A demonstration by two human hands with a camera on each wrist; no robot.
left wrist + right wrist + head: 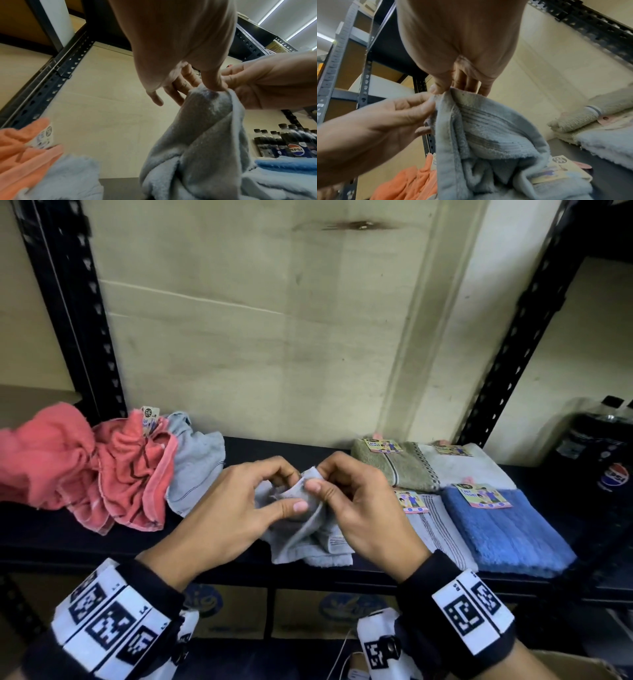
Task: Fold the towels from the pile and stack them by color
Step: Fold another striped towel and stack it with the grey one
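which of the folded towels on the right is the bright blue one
The blue towel, at the front right corner of the folded group, nearest the shelf edge. Behind it lies the white towel; the olive towel and striped grey towel lie left.

Head view looks down; wrist views look up (close), sharing the grey towel [301,529].

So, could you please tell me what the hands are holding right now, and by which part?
Both the left hand and the right hand pinch the pale grey-blue towel at its top edge, close together.
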